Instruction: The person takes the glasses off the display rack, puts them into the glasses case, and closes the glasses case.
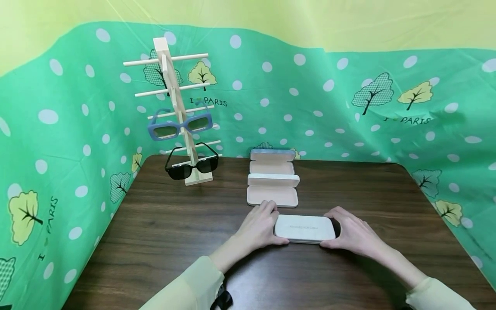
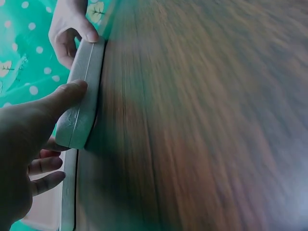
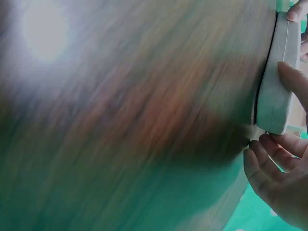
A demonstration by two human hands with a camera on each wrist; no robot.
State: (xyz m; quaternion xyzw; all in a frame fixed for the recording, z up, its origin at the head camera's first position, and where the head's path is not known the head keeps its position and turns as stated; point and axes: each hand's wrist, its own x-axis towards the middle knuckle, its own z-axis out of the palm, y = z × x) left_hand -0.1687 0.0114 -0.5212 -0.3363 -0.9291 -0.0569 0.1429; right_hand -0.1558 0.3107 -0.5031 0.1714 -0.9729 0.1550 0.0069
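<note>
A closed white glasses case [image 1: 304,228] lies on the table, faint lettering across its lid. My left hand [image 1: 258,226] grips its left end, thumb on the near side and fingers toward the back. At the right end my right hand [image 1: 351,231] holds it the same way. The left wrist view shows the left thumb pressed to the side of the case [image 2: 83,113], along its seam. In the right wrist view the right thumb rests on the case [image 3: 274,103], with the fingertips at its end.
Two open glasses cases [image 1: 272,196] [image 1: 272,167] stand one behind the other beyond the hands. On the back left, a wooden rack [image 1: 176,99] carries blue-framed sunglasses [image 1: 180,127] and black sunglasses [image 1: 192,168]. A green patterned cloth [image 1: 294,94] hangs behind the brown table [image 1: 174,232].
</note>
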